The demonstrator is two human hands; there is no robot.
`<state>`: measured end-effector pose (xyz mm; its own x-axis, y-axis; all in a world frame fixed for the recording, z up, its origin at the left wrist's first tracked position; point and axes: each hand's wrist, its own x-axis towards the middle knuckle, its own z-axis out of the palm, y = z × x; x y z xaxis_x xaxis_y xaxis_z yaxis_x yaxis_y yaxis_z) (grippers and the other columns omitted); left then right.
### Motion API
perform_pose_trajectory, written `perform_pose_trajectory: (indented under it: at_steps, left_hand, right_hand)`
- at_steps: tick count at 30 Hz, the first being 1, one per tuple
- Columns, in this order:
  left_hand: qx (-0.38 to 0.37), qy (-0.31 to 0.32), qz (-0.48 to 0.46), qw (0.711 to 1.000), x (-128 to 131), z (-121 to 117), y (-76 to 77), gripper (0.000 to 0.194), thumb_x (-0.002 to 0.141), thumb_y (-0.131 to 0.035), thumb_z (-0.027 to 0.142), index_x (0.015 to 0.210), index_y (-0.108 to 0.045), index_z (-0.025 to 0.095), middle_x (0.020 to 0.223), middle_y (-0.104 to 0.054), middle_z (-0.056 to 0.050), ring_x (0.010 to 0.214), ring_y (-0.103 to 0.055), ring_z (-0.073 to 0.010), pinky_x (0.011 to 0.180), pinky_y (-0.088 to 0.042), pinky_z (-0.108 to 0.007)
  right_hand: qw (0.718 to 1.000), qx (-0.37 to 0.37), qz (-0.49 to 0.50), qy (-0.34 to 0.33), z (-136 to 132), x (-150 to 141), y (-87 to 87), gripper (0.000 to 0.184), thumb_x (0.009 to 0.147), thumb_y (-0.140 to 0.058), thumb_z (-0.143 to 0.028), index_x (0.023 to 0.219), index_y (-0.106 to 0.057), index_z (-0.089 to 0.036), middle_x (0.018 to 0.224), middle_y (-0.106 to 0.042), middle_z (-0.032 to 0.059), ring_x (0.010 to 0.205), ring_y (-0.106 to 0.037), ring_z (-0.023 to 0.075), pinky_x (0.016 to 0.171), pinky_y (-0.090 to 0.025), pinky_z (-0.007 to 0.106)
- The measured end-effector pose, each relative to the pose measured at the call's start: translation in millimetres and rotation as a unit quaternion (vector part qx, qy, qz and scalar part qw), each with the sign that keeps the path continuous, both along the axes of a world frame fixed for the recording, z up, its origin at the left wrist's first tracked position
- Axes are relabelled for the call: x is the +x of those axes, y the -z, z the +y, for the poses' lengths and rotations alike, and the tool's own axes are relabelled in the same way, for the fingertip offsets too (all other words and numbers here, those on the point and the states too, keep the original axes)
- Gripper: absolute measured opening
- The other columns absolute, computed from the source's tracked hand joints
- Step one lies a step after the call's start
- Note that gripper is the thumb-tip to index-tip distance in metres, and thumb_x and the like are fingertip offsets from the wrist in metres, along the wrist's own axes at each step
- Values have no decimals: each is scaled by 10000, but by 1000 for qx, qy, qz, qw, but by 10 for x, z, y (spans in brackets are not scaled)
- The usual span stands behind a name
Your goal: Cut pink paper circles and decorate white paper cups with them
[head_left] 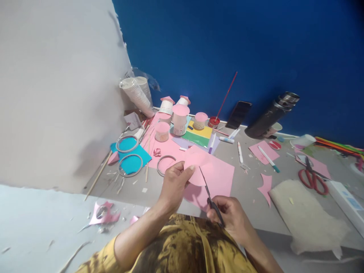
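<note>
Grey table: spreading beneath the work, bearing scattered paper and tools.
Pink sheet: lying on the table beyond and below the 2 hands; looking thin and light, probably sliding easily under a brushing wrist.
Right hand: curling round the finger loops of the dark scissors, gripping from the near end.
Left hand: pinching the held pink paper by its left side, pressing with 1 thumb on top, folding the fingers mostly out of sight.
Held pink paper: hovering above the pink sheet, between the left thumb and the dark scissors; seeming almost weightless, holding flat yet probably bending readily; risking creases under a hard squeeze and tears under a tug; suiting a light pinch near the rim, well away from the cutting side.
Dark scissors: slanting up and away from the right hand; looking rigid, likely outweighing the paper, suiting a hold by the loops only.
Blades: reaching to or across the paper; showing too narrowly for telling gap or contact; calling for clear fingertips.
</note>
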<state>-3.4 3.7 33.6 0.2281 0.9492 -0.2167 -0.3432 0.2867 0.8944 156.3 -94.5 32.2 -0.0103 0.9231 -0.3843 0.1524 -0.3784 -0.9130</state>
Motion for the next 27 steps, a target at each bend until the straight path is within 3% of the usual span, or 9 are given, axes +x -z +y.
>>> perform_pose_trajectory:
  at_steps: [5, 8, 10, 12, 14, 16, 18, 22, 27]
  left_hand:
    - [-7, -11, -2, 1000, -33, 43, -27, 386, 713, -846, 473, 686, -622, 160, 573, -537, 36, 498, -437, -77, 482, -332, -207]
    - [-7, -19, -10, 1000, -67, 75, -32, 385, 716, -848, 472, 691, -622, 161, 602, -566, 24, 538, -486, -91, 512, -383, -212]
    - [-9, -9, -13, 1000, -76, 81, -35, 383, 716, -848, 475, 711, -629, 160, 624, -582, 18, 570, -519, -102, 539, -420, -217]
    - [-15, 12, -13, 1000, -68, 74, -37, 390, 720, -841, 486, 730, -629, 160, 636, -589, 16, 573, -529, -104, 537, -428, -217]
    - [-14, 31, 1, 999, -49, 60, -41, 404, 726, -831, 502, 728, -619, 158, 615, -584, 16, 536, -517, -96, 497, -395, -207]
    - [-7, 47, 21, 999, -29, 46, -48, 418, 733, -824, 512, 719, -606, 155, 569, -561, 22, 476, -479, -79, 449, -331, -193]
    - [-9, 65, 21, 998, -12, 37, -62, 423, 734, -828, 504, 722, -589, 156, 523, -504, 49, 423, -403, -50, 422, -264, -180]
    - [-28, 83, -18, 996, 5, 29, -99, 440, 728, -847, 472, 710, -524, 174, 478, -362, 112, 389, -238, -8, 410, -184, -164]
    - [-16, 79, 19, 997, -17, 24, -111, 399, 723, -836, 475, 803, -607, 157, 530, -498, 67, 393, -379, -37, 399, -260, -167]
  right_hand:
    - [998, 22, -37, -43, -54, 99, 32, 447, 761, -720, -592, 665, -632, -165, 603, -504, -14, 584, -428, 129, 533, -325, 243]
    - [985, 38, -166, -33, -60, 333, 113, 416, 813, -660, -578, 685, -626, -183, 611, -525, -5, 587, -443, 146, 548, -334, 259]
    - [946, 50, -320, -7, -33, 540, 186, 338, 826, -665, -512, 717, -632, -194, 650, -582, 19, 604, -490, 170, 575, -350, 278]
    - [884, 55, -463, 8, 11, 742, 252, 245, 814, -702, -433, 786, -653, -194, 753, -644, 66, 690, -573, 219, 631, -387, 302]
    - [833, 59, -550, 2, 62, 906, 291, 246, 813, -729, -416, 872, -673, -184, 857, -655, 108, 793, -627, 263, 684, -419, 316]
    - [809, 55, -586, -1, 115, 1019, 300, 313, 824, -736, -446, 971, -678, -176, 970, -644, 138, 828, -649, 267, 684, -425, 312]
    - [817, 38, -575, -8, 173, 1094, 290, 325, 829, -734, -458, 983, -660, -182, 967, -646, 123, 773, -647, 241, 638, -400, 298]
    - [879, 6, -474, -46, 282, 1216, 278, 230, 793, -732, -369, 800, -559, -218, 664, -613, 3, 616, -563, 183, 553, -307, 272]
    - [917, 2, -394, -58, 319, 1384, 300, 159, 767, -680, -314, 833, -567, -224, 650, -620, -30, 590, -546, 157, 536, -315, 259]
